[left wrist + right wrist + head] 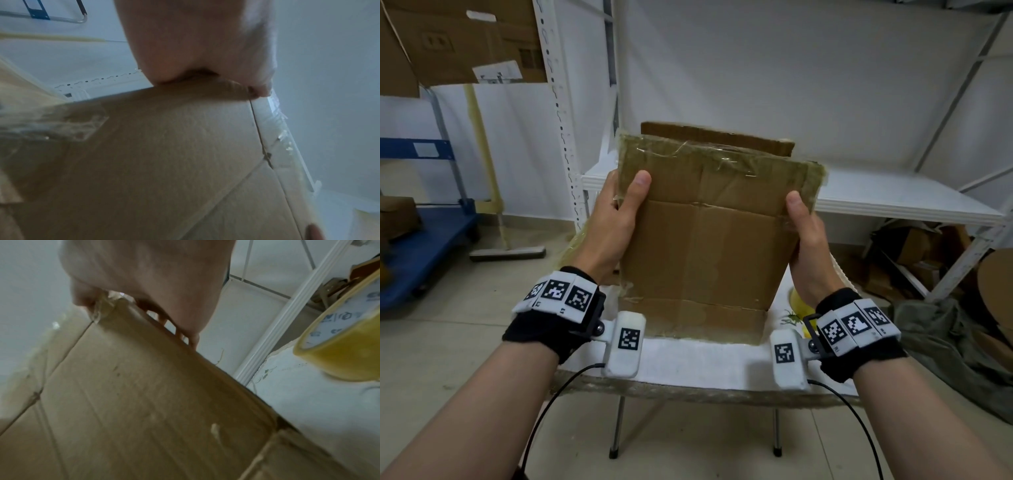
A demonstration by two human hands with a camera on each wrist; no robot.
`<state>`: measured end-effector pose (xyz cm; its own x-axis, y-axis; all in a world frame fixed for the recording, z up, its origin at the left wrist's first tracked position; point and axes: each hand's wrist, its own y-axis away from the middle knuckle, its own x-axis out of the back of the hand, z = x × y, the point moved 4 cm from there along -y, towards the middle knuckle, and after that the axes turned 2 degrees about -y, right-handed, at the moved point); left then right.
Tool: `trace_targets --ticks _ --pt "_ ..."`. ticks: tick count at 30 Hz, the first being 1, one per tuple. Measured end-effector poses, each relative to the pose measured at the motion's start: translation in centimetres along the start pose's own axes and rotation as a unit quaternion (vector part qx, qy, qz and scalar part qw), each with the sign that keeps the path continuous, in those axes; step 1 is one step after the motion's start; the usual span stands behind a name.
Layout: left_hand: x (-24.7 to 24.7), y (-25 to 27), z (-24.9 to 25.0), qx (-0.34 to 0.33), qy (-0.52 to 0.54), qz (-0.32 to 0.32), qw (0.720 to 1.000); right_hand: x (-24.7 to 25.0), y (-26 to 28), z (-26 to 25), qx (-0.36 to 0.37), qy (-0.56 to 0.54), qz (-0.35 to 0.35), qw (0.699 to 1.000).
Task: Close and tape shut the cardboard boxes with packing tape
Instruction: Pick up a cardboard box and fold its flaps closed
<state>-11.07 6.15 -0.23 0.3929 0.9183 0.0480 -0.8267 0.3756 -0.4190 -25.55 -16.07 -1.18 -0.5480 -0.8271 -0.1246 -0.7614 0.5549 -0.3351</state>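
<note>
A flattened brown cardboard box [705, 236] stands tilted on the small white table [688, 359], old clear tape wrinkled along its top flaps. My left hand [616, 219] grips its left edge, thumb on the near face, fingers hidden behind. My right hand [804, 246] grips the right edge the same way. The left wrist view has the box [164, 162] below my left hand [205, 48]. The right wrist view has the box [133, 402] under my right hand [148, 288]. A roll of yellowish packing tape [345, 344] sits on the table to the right of the box, partly hidden behind my right wrist as tape [799, 301].
A white metal shelf [893, 198] runs right behind the table, with cardboard scraps [914, 253] under it. A blue cart [417, 240] stands at left on the tiled floor. More cardboard boxes [458, 41] sit on a rack at upper left. A grey-green cloth [945, 349] lies at right.
</note>
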Motion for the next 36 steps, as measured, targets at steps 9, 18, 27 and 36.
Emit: trace_targets --ticks 9,18,27,36 --pt "-0.1 -0.5 0.6 0.025 0.046 0.022 0.998 -0.3 -1.1 -0.3 -0.026 -0.073 0.030 0.997" --pt "0.3 -1.6 1.3 0.011 0.019 -0.042 0.999 0.0 -1.9 -1.1 0.010 -0.024 0.016 1.000" --pt "0.1 -3.3 2.0 0.030 0.016 -0.115 0.993 -0.3 -2.1 -1.1 0.025 -0.015 0.013 1.000" --pt "1.0 -2.9 1.8 0.016 -0.064 -0.122 0.990 -0.4 -2.2 -0.7 0.075 0.006 0.022 0.997"
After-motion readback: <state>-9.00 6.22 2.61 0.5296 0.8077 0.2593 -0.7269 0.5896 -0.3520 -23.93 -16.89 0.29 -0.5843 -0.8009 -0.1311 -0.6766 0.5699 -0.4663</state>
